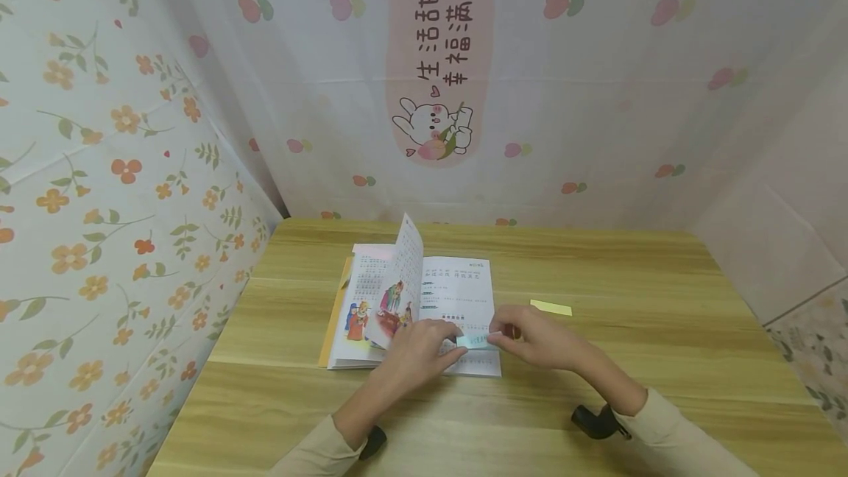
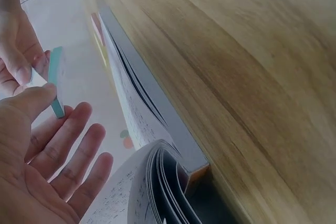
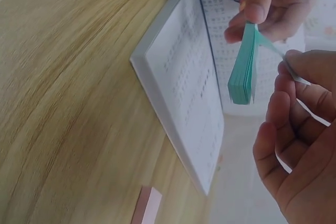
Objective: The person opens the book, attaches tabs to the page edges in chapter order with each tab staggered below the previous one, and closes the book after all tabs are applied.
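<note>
Left hand (image 1: 414, 352) and right hand (image 1: 539, 337) meet over the open book (image 1: 457, 293) on the desk (image 1: 596, 403). Both pinch a green pad of sticky notes (image 3: 242, 74) between thumb and fingers, just above the right-hand page. A yellow note (image 1: 550, 307) lies near.

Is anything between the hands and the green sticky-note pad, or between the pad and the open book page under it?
Nothing visible. Both the left hand and right hand already pinch the green sticky-note pad, held just above the open book.
</note>
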The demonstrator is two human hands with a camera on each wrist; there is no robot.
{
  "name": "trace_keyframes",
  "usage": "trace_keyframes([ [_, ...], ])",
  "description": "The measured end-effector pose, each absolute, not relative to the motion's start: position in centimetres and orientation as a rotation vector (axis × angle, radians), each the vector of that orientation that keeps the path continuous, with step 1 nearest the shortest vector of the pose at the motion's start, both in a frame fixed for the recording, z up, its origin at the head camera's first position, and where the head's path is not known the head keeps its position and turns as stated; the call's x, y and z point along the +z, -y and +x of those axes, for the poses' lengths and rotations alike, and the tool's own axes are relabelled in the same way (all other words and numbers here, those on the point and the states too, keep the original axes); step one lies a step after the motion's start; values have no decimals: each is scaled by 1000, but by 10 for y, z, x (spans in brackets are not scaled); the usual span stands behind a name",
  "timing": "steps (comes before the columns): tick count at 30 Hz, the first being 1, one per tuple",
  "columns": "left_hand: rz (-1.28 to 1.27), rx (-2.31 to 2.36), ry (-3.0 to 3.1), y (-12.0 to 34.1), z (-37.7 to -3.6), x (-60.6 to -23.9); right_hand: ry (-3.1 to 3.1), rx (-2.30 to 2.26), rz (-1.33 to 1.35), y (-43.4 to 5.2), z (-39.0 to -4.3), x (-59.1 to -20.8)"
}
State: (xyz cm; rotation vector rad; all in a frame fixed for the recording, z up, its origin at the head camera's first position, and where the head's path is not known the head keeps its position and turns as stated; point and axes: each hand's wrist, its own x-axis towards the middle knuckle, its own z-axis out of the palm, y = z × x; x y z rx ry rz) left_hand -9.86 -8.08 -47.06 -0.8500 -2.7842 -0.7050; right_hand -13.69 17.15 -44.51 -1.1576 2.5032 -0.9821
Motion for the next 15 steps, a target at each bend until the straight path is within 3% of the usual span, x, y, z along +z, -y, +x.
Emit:
trace_keyframes([
  [15, -921, -693, 2747, 84, -98, -472, -2399, -1193, -996, -161, -133, -440],
])
